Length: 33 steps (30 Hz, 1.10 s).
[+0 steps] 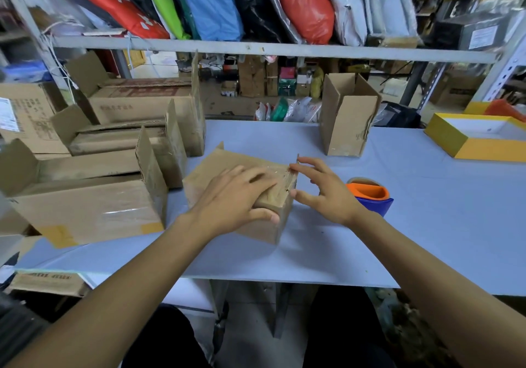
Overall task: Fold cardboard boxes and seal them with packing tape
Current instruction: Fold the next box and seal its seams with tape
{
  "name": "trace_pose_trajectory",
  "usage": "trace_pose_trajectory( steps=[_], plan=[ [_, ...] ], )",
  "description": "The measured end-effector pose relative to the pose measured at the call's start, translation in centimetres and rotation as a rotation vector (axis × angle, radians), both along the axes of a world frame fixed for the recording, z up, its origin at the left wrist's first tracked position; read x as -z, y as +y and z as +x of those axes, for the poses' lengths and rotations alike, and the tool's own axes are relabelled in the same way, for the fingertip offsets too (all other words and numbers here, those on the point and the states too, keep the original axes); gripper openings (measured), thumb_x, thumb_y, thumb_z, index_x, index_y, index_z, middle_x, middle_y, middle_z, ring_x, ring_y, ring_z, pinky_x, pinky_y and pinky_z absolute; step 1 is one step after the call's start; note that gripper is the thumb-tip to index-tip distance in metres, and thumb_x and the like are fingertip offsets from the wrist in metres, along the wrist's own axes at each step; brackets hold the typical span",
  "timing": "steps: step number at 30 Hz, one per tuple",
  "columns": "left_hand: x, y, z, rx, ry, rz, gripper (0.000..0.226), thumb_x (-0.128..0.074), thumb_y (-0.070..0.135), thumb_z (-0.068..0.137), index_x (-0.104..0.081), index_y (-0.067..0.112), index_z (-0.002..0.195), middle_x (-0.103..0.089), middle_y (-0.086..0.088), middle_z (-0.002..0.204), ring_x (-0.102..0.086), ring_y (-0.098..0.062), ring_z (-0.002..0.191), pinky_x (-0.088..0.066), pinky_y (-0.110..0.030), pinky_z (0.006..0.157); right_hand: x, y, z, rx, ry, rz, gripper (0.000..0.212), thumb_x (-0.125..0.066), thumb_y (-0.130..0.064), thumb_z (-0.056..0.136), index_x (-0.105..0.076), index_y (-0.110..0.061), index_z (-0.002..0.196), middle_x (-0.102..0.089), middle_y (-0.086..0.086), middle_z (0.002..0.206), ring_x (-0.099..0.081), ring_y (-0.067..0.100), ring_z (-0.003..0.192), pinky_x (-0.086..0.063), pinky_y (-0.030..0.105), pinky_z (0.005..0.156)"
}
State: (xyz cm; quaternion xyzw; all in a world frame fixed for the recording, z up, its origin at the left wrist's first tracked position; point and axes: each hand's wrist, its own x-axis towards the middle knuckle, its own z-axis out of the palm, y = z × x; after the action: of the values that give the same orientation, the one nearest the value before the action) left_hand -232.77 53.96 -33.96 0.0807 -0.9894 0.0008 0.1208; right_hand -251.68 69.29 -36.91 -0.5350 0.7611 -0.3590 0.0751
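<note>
A small brown cardboard box [219, 165] lies on the light blue table [398, 225] in the middle, with shiny clear tape across its top. My left hand [232, 199] lies flat on the box top, fingers spread, thumb down the near side. My right hand [324, 191] hovers at the box's right edge, fingers spread and relaxed, fingertips near the tape end at the corner. An orange and blue tape dispenser [370, 196] sits on the table just right of my right hand, partly hidden by it.
Several open cardboard boxes [85, 208] crowd the table's left side. One upright open box [347, 120] stands at the back centre. A yellow and white box [478, 140] sits at the far right. A metal shelf [256, 47] holding coloured bags runs behind.
</note>
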Motion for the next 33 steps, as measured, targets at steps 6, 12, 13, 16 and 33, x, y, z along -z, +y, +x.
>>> trace_pose_trajectory(
  steps=[6,12,13,16,33],
  plan=[
    [-2.4,-1.8,-1.5,0.012,-0.082,0.129,0.063,-0.045,0.078,0.085,-0.059,0.037,0.131,-0.056,0.015,0.137,-0.047,-0.015,0.115,-0.03,-0.03,0.089,-0.4,0.3,-0.3,-0.019,-0.055,0.038,0.083,-0.057,-0.072,0.074,-0.046,-0.032,0.146,-0.032,-0.016,0.156,-0.033,0.003,0.141,-0.034,0.045,0.115],
    [-3.0,-1.9,-2.9,-0.114,-0.247,0.213,0.084,-0.052,0.078,0.081,-0.031,0.04,0.152,-0.029,-0.002,0.159,-0.02,-0.022,0.148,-0.019,-0.042,0.116,-0.6,0.3,-0.4,-0.013,-0.055,0.043,0.084,-0.064,-0.071,0.073,-0.046,-0.034,0.146,-0.032,-0.016,0.157,-0.031,0.003,0.142,-0.034,0.045,0.115],
    [-2.8,-1.9,-3.0,-0.136,-0.266,0.202,0.088,-0.047,0.084,0.078,-0.028,0.041,0.153,-0.029,-0.003,0.16,-0.021,-0.022,0.148,-0.017,-0.044,0.117,-0.7,0.4,-0.5,-0.01,-0.042,0.044,0.08,-0.068,-0.067,0.076,-0.046,-0.034,0.146,-0.032,-0.015,0.157,-0.032,0.003,0.142,-0.035,0.045,0.114],
    [-2.5,-1.6,-3.0,-0.183,-0.286,0.213,0.104,-0.03,0.099,0.06,-0.027,0.046,0.15,-0.034,0.0,0.154,-0.025,-0.022,0.143,-0.02,-0.045,0.113,-0.9,0.9,-0.6,-0.001,0.025,0.044,0.072,-0.07,-0.056,0.082,-0.045,-0.034,0.145,-0.036,-0.011,0.156,-0.037,0.006,0.138,-0.042,0.042,0.108],
    [-1.5,-1.8,-3.9,-0.248,-0.158,0.261,0.091,-0.023,0.097,0.057,-0.053,0.042,0.124,-0.05,0.006,0.104,-0.05,-0.024,0.11,-0.035,-0.042,0.093,2.2,7.6,-3.3,0.316,0.517,0.3,0.053,-0.052,-0.044,0.092,-0.048,-0.022,0.14,-0.061,0.008,0.118,-0.055,0.033,0.117,-0.053,0.046,0.082]
  ],
)
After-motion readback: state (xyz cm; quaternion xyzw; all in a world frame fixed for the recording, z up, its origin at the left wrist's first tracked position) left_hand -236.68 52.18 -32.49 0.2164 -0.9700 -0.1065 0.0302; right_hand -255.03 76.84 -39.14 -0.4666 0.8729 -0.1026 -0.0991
